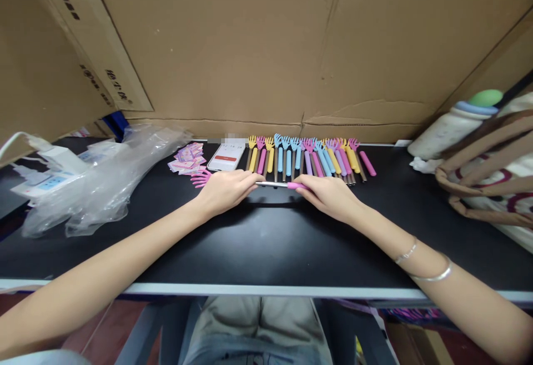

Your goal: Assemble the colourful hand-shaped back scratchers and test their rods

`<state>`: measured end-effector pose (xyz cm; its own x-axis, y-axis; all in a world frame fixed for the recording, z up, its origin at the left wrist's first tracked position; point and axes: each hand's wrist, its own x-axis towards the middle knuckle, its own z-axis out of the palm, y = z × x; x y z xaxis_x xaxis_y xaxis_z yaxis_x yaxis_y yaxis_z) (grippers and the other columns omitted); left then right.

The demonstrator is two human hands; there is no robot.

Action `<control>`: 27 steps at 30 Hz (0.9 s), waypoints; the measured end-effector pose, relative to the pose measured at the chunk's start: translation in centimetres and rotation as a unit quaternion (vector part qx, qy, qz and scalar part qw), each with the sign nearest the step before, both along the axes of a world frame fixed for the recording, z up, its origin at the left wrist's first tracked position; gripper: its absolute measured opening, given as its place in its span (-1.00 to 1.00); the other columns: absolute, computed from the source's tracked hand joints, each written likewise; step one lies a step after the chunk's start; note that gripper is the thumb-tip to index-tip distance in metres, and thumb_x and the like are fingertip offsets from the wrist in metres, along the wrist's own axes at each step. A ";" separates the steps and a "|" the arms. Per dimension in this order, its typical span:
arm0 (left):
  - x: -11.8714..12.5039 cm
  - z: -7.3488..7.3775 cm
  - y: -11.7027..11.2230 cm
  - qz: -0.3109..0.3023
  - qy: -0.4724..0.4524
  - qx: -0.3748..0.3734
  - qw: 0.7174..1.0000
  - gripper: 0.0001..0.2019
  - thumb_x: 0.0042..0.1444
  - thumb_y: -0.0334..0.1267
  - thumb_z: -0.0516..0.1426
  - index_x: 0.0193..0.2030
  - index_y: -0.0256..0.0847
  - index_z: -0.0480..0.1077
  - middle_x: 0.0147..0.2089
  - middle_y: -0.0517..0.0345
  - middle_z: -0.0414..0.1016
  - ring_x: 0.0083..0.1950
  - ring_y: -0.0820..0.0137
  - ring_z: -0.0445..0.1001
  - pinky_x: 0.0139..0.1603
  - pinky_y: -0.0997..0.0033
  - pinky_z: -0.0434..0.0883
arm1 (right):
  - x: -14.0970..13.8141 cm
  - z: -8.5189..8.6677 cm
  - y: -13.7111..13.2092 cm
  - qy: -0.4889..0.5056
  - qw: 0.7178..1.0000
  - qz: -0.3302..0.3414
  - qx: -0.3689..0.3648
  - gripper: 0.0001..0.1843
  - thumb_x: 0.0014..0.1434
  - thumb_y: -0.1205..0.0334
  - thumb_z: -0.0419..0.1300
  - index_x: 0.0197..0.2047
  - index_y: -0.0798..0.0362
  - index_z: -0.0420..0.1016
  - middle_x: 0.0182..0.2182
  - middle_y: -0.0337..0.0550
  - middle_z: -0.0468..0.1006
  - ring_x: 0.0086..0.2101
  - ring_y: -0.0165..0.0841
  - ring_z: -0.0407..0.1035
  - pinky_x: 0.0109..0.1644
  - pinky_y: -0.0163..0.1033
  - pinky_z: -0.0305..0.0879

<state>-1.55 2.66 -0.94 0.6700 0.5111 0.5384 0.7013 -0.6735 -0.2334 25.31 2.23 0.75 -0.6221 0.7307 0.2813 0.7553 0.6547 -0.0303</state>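
Stretched between my two hands, above the black table, is a pink back scratcher [272, 184] with a thin metal rod. My left hand [227, 190] is closed round its rod, and the pink claw pokes out past the knuckles on the left. The pink handle is in the closed fingers of my right hand [331, 195]. Just behind the hands lies a row of back scratchers [297, 156] in yellow, pink, blue and purple, claws pointing to the back. Part of the row is covered by my right hand.
Left of the row lie a phone [227, 155] and a pile of small pink-purple cards [189, 159]. Further left are a clear plastic bag [112, 181] and a white power strip [54, 179]. A bottle [453, 123] and a bag [491, 170] stand right. Cardboard [258, 43] walls the back.
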 end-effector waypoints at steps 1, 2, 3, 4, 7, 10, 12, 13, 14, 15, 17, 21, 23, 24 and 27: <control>0.0 -0.1 0.0 0.000 0.000 0.004 1.000 -0.76 0.30 -0.23 -0.08 -0.10 -0.16 0.38 -0.31 0.18 0.54 -0.34 0.45 0.49 -0.49 0.52 0.18 | 0.0 0.0 0.0 0.000 1.000 0.002 0.004 -0.62 0.34 0.02 -0.16 -0.11 -0.01 0.40 -0.26 -0.21 0.59 -0.36 -0.37 0.47 -0.38 -0.33 0.17; -0.1 -0.2 0.1 0.001 0.000 0.004 1.000 -0.76 0.31 -0.22 -0.08 -0.12 -0.17 0.38 -0.32 0.18 0.54 -0.35 0.45 0.49 -0.50 0.51 0.18 | 0.0 -0.1 0.0 0.000 1.000 0.004 0.009 -0.61 0.33 0.01 -0.16 -0.12 -0.01 0.41 -0.28 -0.20 0.59 -0.37 -0.37 0.47 -0.39 -0.33 0.16; -0.1 -0.3 0.1 0.003 -0.001 0.002 1.000 -0.76 0.31 -0.20 -0.09 -0.13 -0.17 0.38 -0.33 0.19 0.54 -0.36 0.44 0.49 -0.51 0.51 0.17 | 0.0 -0.1 0.0 0.001 1.000 0.005 0.015 -0.60 0.33 0.00 -0.16 -0.13 -0.01 0.41 -0.29 -0.20 0.59 -0.38 -0.37 0.47 -0.39 -0.33 0.15; -0.1 -0.3 0.1 0.008 -0.001 -0.003 1.000 -0.75 0.31 -0.18 -0.09 -0.14 -0.16 0.38 -0.33 0.19 0.54 -0.37 0.44 0.49 -0.52 0.51 0.16 | 0.0 -0.2 0.0 0.002 1.000 0.006 0.021 -0.60 0.33 -0.01 -0.16 -0.14 -0.01 0.42 -0.30 -0.20 0.60 -0.38 -0.37 0.47 -0.40 -0.33 0.15; 0.0 -0.4 -0.1 0.033 0.007 -0.039 0.999 -0.73 0.31 -0.14 -0.10 -0.15 -0.15 0.38 -0.34 0.19 0.55 -0.40 0.43 0.49 -0.54 0.52 0.15 | 0.1 -0.3 0.0 0.007 0.999 0.010 0.040 -0.58 0.33 -0.03 -0.16 -0.16 0.00 0.44 -0.31 -0.20 0.60 -0.37 -0.37 0.47 -0.39 -0.33 0.16; 0.1 -0.3 -0.3 0.050 0.011 -0.083 0.995 -0.72 0.32 -0.13 -0.11 -0.13 -0.14 0.38 -0.34 0.19 0.55 -0.42 0.44 0.48 -0.54 0.54 0.16 | 0.1 -0.4 0.0 0.013 0.998 0.014 0.053 -0.58 0.32 -0.03 -0.14 -0.17 0.00 0.45 -0.30 -0.19 0.60 -0.34 -0.37 0.48 -0.38 -0.34 0.17; 0.2 -0.3 -0.3 0.053 0.007 -0.092 0.994 -0.71 0.32 -0.13 -0.12 -0.12 -0.12 0.38 -0.33 0.19 0.55 -0.40 0.45 0.48 -0.53 0.56 0.17 | 0.1 -0.5 0.1 0.015 0.998 0.017 0.054 -0.58 0.32 -0.03 -0.14 -0.16 0.00 0.45 -0.29 -0.19 0.60 -0.33 -0.38 0.48 -0.37 -0.34 0.18; 0.2 -0.3 -0.3 0.054 0.004 -0.092 0.994 -0.71 0.32 -0.12 -0.12 -0.12 -0.12 0.38 -0.32 0.19 0.55 -0.39 0.45 0.49 -0.53 0.56 0.17 | 0.1 -0.5 0.2 0.015 0.998 0.018 0.052 -0.58 0.32 -0.03 -0.14 -0.16 0.00 0.45 -0.29 -0.19 0.60 -0.33 -0.38 0.48 -0.37 -0.34 0.18; 0.2 -0.4 -0.3 0.052 0.002 -0.089 0.995 -0.71 0.32 -0.12 -0.12 -0.12 -0.12 0.38 -0.31 0.19 0.56 -0.37 0.45 0.49 -0.52 0.56 0.17 | 0.1 -0.5 0.2 0.015 0.999 0.017 0.049 -0.57 0.32 -0.03 -0.15 -0.15 0.00 0.45 -0.29 -0.19 0.60 -0.34 -0.38 0.48 -0.38 -0.33 0.18; 0.2 -0.4 -0.3 0.048 0.000 -0.083 0.995 -0.70 0.32 -0.12 -0.12 -0.12 -0.12 0.39 -0.30 0.19 0.56 -0.35 0.45 0.50 -0.52 0.56 0.17 | 0.1 -0.5 0.2 0.015 0.999 0.015 0.045 -0.57 0.32 -0.04 -0.15 -0.15 0.00 0.45 -0.29 -0.19 0.60 -0.35 -0.38 0.48 -0.39 -0.33 0.18; 0.2 -0.5 -0.3 0.035 -0.008 -0.060 0.998 -0.70 0.32 -0.13 -0.12 -0.12 -0.12 0.40 -0.26 0.18 0.56 -0.31 0.45 0.50 -0.50 0.56 0.17 | 0.1 -0.5 0.2 0.013 0.999 0.009 0.034 -0.56 0.32 -0.05 -0.17 -0.15 -0.01 0.45 -0.29 -0.21 0.60 -0.37 -0.37 0.48 -0.40 -0.33 0.17; 0.2 -0.6 -0.3 0.016 -0.017 0.013 1.000 -0.70 0.32 -0.16 -0.10 -0.10 -0.10 0.43 -0.35 0.17 0.53 -0.35 0.45 0.46 -0.53 0.50 0.12 | 0.2 -0.2 0.1 0.011 1.000 -0.001 -0.010 -0.58 0.33 -0.04 -0.17 -0.11 -0.05 0.43 -0.29 -0.23 0.59 -0.36 -0.36 0.48 -0.38 -0.33 0.18; 0.2 -0.4 -0.4 0.011 -0.011 0.031 0.999 -0.70 0.32 -0.16 -0.09 -0.09 -0.09 0.45 -0.42 0.17 0.49 -0.38 0.44 0.41 -0.53 0.48 0.11 | 0.2 -0.2 0.0 0.010 0.999 -0.002 -0.032 -0.60 0.33 -0.02 -0.17 -0.10 -0.07 0.42 -0.29 -0.23 0.59 -0.35 -0.36 0.47 -0.37 -0.34 0.18; 0.3 -0.3 -0.4 0.010 -0.007 0.034 0.999 -0.70 0.31 -0.16 -0.09 -0.08 -0.09 0.45 -0.43 0.17 0.47 -0.39 0.44 0.40 -0.53 0.47 0.12 | 0.2 -0.2 0.0 0.010 0.999 -0.002 -0.042 -0.60 0.33 -0.02 -0.18 -0.10 -0.07 0.41 -0.30 -0.23 0.59 -0.35 -0.36 0.47 -0.37 -0.34 0.18; 0.3 -0.1 -0.5 0.009 0.005 0.040 0.999 -0.70 0.31 -0.17 -0.08 -0.06 -0.06 0.45 -0.45 0.18 0.45 -0.39 0.45 0.38 -0.51 0.44 0.15 | 0.1 -0.2 -0.1 0.005 0.998 0.003 -0.069 -0.59 0.34 -0.02 -0.20 -0.14 -0.06 0.40 -0.35 -0.24 0.57 -0.38 -0.36 0.45 -0.38 -0.34 0.17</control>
